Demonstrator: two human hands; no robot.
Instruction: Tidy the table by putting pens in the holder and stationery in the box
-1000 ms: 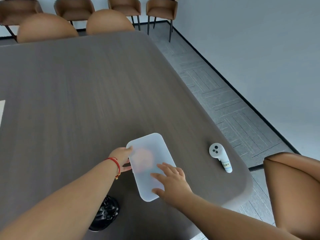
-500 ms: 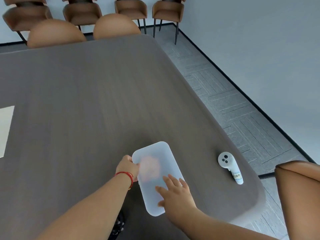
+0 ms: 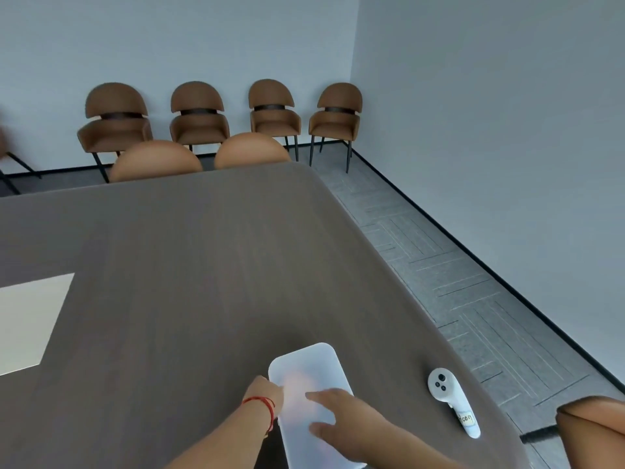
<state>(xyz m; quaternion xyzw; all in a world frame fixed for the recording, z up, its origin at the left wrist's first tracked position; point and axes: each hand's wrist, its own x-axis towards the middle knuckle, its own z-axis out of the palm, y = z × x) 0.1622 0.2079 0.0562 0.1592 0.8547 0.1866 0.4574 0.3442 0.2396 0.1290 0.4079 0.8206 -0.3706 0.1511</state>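
The right hand (image 3: 351, 423) lies flat, fingers (image 3: 321, 397) spread, on the frosted translucent rectangular plastic box (image 3: 306, 377). The left hand (image 3: 265, 396) curls its fingers against the box's left edge. The box sits near the corner of the dark wood-grain table (image 3: 169, 265). To the right lies a white handheld controller (image 3: 451, 404) with a handwritten label, unreadable.

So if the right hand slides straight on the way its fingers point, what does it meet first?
The right hand lies on the frosted box lid, fingers pointing up-left. It would probably meet the left hand at the lid's left edge first.
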